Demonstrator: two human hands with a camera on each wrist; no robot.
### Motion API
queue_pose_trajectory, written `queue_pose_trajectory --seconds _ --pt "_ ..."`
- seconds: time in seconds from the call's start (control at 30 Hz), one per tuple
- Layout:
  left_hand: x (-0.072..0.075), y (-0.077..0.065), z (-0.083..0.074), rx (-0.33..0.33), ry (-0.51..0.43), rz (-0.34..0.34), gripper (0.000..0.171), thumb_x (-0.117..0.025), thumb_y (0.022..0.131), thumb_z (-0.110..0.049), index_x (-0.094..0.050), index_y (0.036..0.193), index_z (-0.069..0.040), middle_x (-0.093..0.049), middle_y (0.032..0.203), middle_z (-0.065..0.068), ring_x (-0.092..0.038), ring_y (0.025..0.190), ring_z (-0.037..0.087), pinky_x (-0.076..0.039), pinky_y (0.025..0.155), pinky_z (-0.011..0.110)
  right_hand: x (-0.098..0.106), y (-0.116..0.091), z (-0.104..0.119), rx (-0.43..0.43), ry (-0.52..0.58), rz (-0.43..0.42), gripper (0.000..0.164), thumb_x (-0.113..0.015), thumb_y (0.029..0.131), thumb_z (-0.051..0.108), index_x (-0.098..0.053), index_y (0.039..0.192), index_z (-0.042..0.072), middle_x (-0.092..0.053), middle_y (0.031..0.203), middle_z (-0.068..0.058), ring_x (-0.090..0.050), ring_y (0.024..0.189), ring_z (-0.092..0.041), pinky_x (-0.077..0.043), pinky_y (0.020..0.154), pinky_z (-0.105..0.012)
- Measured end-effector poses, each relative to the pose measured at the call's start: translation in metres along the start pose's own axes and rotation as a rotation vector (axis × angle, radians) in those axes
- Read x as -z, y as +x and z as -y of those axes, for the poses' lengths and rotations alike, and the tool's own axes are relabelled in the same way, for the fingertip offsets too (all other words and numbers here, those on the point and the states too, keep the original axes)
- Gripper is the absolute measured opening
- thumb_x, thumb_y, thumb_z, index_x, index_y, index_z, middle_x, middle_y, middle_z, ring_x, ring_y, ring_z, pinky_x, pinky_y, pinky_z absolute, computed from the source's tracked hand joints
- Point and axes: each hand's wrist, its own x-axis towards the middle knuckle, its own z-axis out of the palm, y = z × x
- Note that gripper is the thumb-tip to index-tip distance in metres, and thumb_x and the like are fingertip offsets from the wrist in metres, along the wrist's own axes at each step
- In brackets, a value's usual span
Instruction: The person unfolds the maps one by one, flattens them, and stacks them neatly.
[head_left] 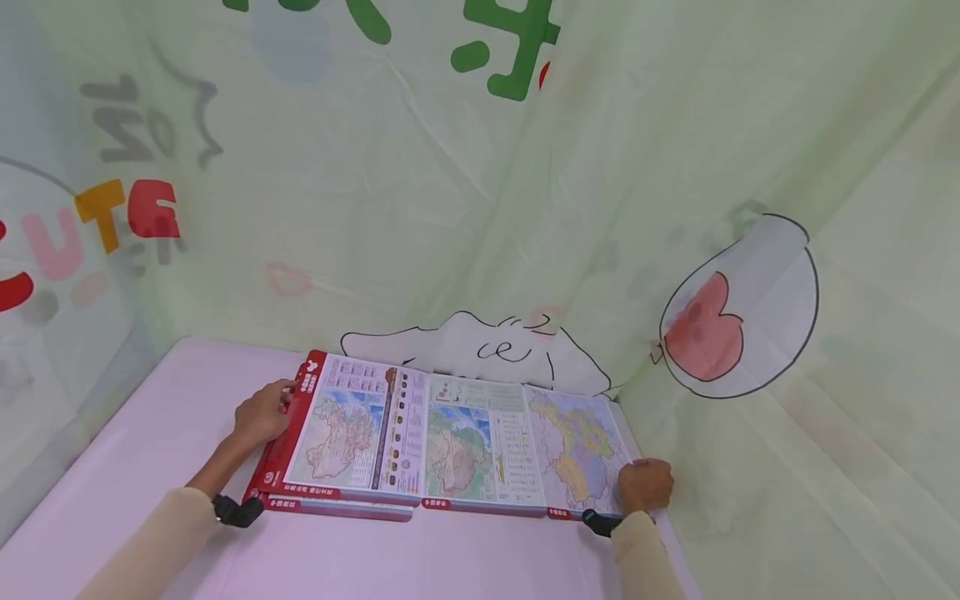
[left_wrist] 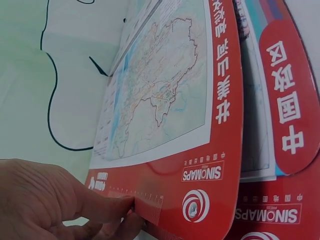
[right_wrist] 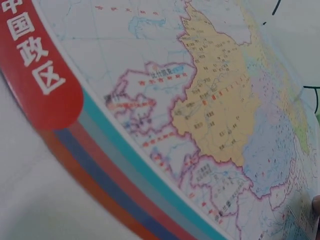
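Note:
A folding map [head_left: 459, 454] with red borders is spread in side-by-side panels across the table. At its left end my left hand [head_left: 262, 414] grips the red edge; the left wrist view has the thumb and fingers [left_wrist: 112, 207] pinching the top red-bordered sheet [left_wrist: 172, 187]. Beneath that sheet another red-bordered sheet [left_wrist: 287, 100] sticks out. At the far right end my right hand [head_left: 647, 485], fingers curled, holds the side of the colored map panel [head_left: 576, 450]. A fingertip [right_wrist: 316, 202] shows at that panel's edge in the right wrist view, where the panel bows.
The pink-white tabletop [head_left: 187, 375] runs under the map and toward me. Behind it and along both sides hangs a pale green printed curtain [head_left: 420, 208], close to the map's back edge. Dark wrist cameras [head_left: 238, 510] sit on both wrists.

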Motion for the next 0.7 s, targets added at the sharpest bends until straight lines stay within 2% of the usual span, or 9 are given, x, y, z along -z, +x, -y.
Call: queue_pose_trajectory --seconds 0.1,0.2,0.27,0.4,0.47,0.57,0.63,0.7 --pt "0.0 0.0 0.0 0.003 0.008 -0.017 0.077 -0.079 0.084 -0.005 -0.047 0.15 0.017 -0.065 0.127 0.039 -0.07 0.107 0.051 -0.063 0.085 0.059 -0.002 -0.001 0.0 0.007 0.013 -0.033 0.034 -0.053 0.091 0.007 -0.074 0.109 -0.012 -0.071 0.12 -0.039 -0.065 0.11 -0.06 -0.048 0.087 -0.069" --pt "-0.001 0.001 0.003 0.009 0.042 -0.042 0.078 -0.081 0.082 -0.008 -0.049 0.148 0.018 -0.065 0.126 0.039 -0.071 0.106 0.051 -0.063 0.085 0.059 -0.007 -0.002 -0.002 0.021 -0.008 -0.051 0.034 -0.053 0.09 0.006 -0.072 0.112 -0.012 -0.069 0.12 -0.039 -0.061 0.11 -0.06 -0.047 0.091 -0.069" --pt "-0.003 0.003 0.006 0.01 0.061 -0.054 0.079 -0.083 0.08 -0.009 -0.05 0.146 0.018 -0.066 0.126 0.039 -0.07 0.106 0.051 -0.062 0.086 0.059 -0.012 -0.001 -0.004 0.047 -0.058 -0.057 0.034 -0.053 0.09 0.005 -0.069 0.115 -0.013 -0.067 0.12 -0.04 -0.059 0.111 -0.059 -0.046 0.096 -0.069" --pt "-0.007 0.006 0.014 -0.002 0.065 -0.079 0.076 -0.084 0.082 -0.01 -0.052 0.145 0.016 -0.066 0.128 0.039 -0.069 0.106 0.05 -0.061 0.087 0.06 -0.022 -0.002 -0.007 0.098 -0.229 -0.06 0.033 -0.052 0.09 0.002 -0.06 0.116 -0.017 -0.061 0.119 -0.042 -0.054 0.114 -0.057 -0.041 0.101 -0.069" --pt "-0.009 0.009 0.019 -0.03 0.037 -0.11 0.069 -0.081 0.087 -0.009 -0.054 0.146 0.014 -0.068 0.128 0.038 -0.07 0.107 0.05 -0.062 0.088 0.06 -0.025 -0.007 -0.003 0.103 -0.282 -0.073 0.031 -0.052 0.092 0.002 -0.057 0.115 -0.019 -0.059 0.119 -0.043 -0.052 0.114 -0.058 -0.039 0.102 -0.069" --pt "-0.012 0.016 0.03 -0.113 0.002 -0.168 0.058 -0.075 0.096 -0.008 -0.055 0.149 0.007 -0.067 0.134 0.034 -0.068 0.113 0.049 -0.06 0.093 0.063 -0.025 -0.025 0.012 0.14 -0.259 -0.076 0.036 -0.052 0.103 0.009 -0.056 0.123 -0.02 -0.056 0.124 -0.045 -0.049 0.119 -0.059 -0.036 0.104 -0.071" --pt "-0.013 0.024 0.038 -0.18 -0.003 -0.196 0.056 -0.07 0.1 -0.006 -0.054 0.153 0.004 -0.063 0.142 0.033 -0.063 0.122 0.051 -0.056 0.1 0.067 -0.025 -0.044 0.029 0.211 -0.194 -0.061 0.043 -0.052 0.108 0.017 -0.057 0.132 -0.018 -0.055 0.131 -0.044 -0.047 0.125 -0.06 -0.035 0.106 -0.073" --pt "-0.016 0.033 0.048 -0.234 0.033 -0.203 0.057 -0.067 0.101 -0.006 -0.052 0.156 0.002 -0.056 0.151 0.032 -0.056 0.132 0.052 -0.051 0.108 0.071 -0.023 -0.067 0.048 0.325 -0.109 -0.017 0.048 -0.053 0.111 0.023 -0.057 0.14 -0.015 -0.055 0.139 -0.042 -0.046 0.131 -0.061 -0.033 0.11 -0.073"
